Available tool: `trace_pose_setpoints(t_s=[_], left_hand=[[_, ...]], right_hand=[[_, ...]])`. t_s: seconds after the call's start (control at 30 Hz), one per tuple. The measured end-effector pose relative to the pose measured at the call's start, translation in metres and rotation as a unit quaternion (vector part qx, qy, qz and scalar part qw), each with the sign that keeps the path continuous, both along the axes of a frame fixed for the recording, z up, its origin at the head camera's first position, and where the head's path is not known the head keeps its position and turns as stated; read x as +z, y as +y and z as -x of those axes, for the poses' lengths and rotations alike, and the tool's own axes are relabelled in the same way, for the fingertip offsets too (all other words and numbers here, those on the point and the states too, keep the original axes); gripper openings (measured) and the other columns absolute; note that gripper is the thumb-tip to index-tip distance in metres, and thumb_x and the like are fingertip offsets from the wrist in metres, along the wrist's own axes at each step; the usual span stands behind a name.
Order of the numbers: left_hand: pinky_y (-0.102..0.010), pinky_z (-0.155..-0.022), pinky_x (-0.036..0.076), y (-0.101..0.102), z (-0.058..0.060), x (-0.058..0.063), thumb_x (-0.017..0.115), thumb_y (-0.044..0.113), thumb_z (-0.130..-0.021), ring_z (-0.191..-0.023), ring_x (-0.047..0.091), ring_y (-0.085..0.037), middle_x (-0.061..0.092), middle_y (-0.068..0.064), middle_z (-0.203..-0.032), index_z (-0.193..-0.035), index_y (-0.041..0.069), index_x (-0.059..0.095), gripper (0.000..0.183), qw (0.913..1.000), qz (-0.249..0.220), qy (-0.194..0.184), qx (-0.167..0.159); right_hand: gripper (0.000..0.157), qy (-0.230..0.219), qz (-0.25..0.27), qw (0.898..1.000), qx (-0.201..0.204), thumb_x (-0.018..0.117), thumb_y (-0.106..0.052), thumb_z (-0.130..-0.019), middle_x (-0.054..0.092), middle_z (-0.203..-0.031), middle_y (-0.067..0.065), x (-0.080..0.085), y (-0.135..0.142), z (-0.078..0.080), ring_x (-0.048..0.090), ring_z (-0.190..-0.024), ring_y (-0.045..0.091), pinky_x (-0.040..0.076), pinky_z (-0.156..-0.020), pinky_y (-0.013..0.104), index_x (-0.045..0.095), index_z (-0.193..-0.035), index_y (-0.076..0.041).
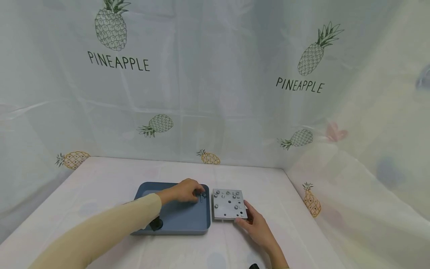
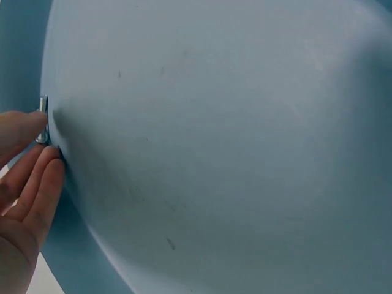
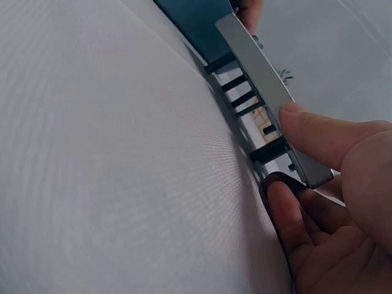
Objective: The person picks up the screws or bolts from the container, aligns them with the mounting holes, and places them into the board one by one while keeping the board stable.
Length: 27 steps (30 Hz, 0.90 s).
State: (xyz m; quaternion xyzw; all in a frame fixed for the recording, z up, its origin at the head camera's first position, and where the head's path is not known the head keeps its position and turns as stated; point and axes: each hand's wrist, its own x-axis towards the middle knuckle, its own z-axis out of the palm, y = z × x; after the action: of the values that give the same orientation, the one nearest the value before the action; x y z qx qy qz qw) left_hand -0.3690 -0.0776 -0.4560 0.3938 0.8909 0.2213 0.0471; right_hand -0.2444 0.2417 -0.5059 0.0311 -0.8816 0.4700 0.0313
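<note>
At the right end of the blue tray [image 1: 181, 220], my left hand [image 1: 184, 190] pinches a small silver bolt [image 1: 201, 198] beside the tray wall. The left wrist view puts the bolt [image 2: 42, 119] by the thumb tip and fingertips; the thumb covers part of it. My right hand [image 1: 256, 226] grips the near right corner of a square metal plate [image 1: 223, 211]. Its thumb lies on the plate's edge [image 3: 263, 73], with other fingers low beneath the corner. Several bolts and holes dot the plate's top, and dark threaded shanks [image 3: 269, 149] stick out underneath.
A pale cloth covers the table [image 1: 117, 250]. The plate stands just right of the tray, a narrow gap between them. Behind and on the right hangs a pineapple-print curtain [image 1: 215, 93]. A black object [image 1: 156, 224] shows under the left forearm.
</note>
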Motion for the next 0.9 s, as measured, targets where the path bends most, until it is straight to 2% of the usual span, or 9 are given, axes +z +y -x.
trace_pose_setpoints(t_s=[0.17, 0.43, 0.67, 0.9], left_hand=[[-0.032, -0.083, 0.055, 0.0009, 0.0009, -0.0016, 0.080, 0.003, -0.087, -0.089, 0.064, -0.015, 0.073, -0.007, -0.106, -0.118, 0.004, 0.077, 0.031, 0.9998, 0.005, 0.016, -0.007], [-0.031, -0.082, 0.057, -0.0006, 0.0031, -0.0031, 0.079, 0.000, -0.087, -0.090, 0.068, -0.015, 0.075, -0.004, -0.100, -0.110, 0.005, 0.078, 0.024, 0.9997, 0.004, 0.022, -0.007], [-0.028, -0.078, 0.056, -0.0006, 0.0020, -0.0027, 0.081, -0.002, -0.086, -0.083, 0.065, -0.010, 0.074, -0.002, -0.091, -0.098, 0.006, 0.078, 0.015, 0.9999, -0.008, 0.012, -0.010], [-0.025, -0.072, 0.053, -0.0017, 0.0022, -0.0051, 0.082, -0.001, -0.087, -0.075, 0.061, -0.006, 0.072, 0.000, -0.085, -0.092, 0.007, 0.076, 0.011, 0.9999, -0.010, -0.003, 0.006]], right_hand=[[0.091, 0.003, 0.003, 1.000, 0.001, 0.084, -0.036, -0.092, 0.069, -0.133, 0.014, 0.0014, -0.0010, -0.0007, 0.067, -0.105, 0.016, 0.056, -0.090, 0.025, 0.038, -0.163, -0.002], [0.091, -0.002, 0.007, 1.000, 0.001, 0.085, -0.033, -0.092, 0.069, -0.132, 0.013, 0.0022, -0.0004, -0.0008, 0.066, -0.104, 0.015, 0.055, -0.088, 0.023, 0.038, -0.163, -0.002], [0.090, -0.002, 0.014, 1.000, 0.002, 0.086, -0.031, -0.091, 0.070, -0.129, 0.011, 0.0033, -0.0008, -0.0027, 0.065, -0.101, 0.015, 0.055, -0.087, 0.024, 0.039, -0.163, -0.002], [0.091, -0.006, 0.011, 1.000, 0.000, 0.086, -0.031, -0.091, 0.070, -0.130, 0.011, 0.0026, -0.0022, -0.0031, 0.066, -0.103, 0.015, 0.055, -0.088, 0.024, 0.038, -0.163, -0.003]])
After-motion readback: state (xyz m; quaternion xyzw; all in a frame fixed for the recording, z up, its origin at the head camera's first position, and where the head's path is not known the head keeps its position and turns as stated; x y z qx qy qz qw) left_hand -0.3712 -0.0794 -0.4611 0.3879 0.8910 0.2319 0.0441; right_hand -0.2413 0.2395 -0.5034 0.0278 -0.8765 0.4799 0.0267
